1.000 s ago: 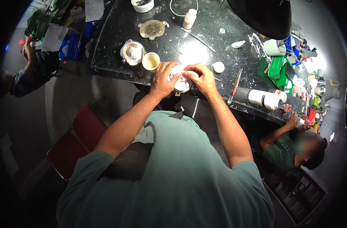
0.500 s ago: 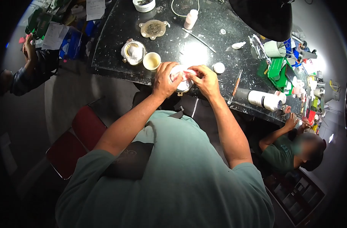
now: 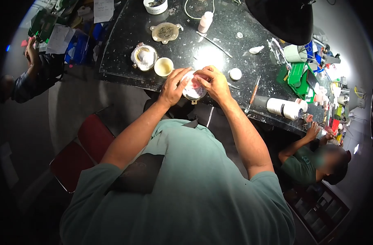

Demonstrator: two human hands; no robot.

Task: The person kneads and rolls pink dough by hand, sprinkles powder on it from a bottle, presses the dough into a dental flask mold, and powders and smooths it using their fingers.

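At the table's near edge, a round metal flask half (image 3: 193,96) with white plaster inside lies between my two hands. Pink dough-like material (image 3: 196,83) sits in it, partly covered by fingers. My left hand (image 3: 173,88) is curled around the flask's left side, its thumb by the pink material. From the right, my right hand (image 3: 215,84) presses bent fingers and thumb onto the pink material; its fingertips are partly hidden. Just left of my left hand stands a small cup (image 3: 164,66) with a pale yellowish inside. Beside it lies another flask half (image 3: 144,57) filled with white plaster.
Further back are a metal plate with lugs (image 3: 166,32), a bottle (image 3: 205,22), a thin metal tool (image 3: 214,44) and a white tub (image 3: 155,6). Rightward lie a round white cap (image 3: 235,74), a wooden-handled knife (image 3: 255,90) and a white cylinder (image 3: 283,108). A black lamp (image 3: 281,20) overhangs; two people sit nearby.
My right hand has shifted slightly left and over the flask, its fingers now bent down on the pink material. My left hand has moved slightly left and stays at the flask.
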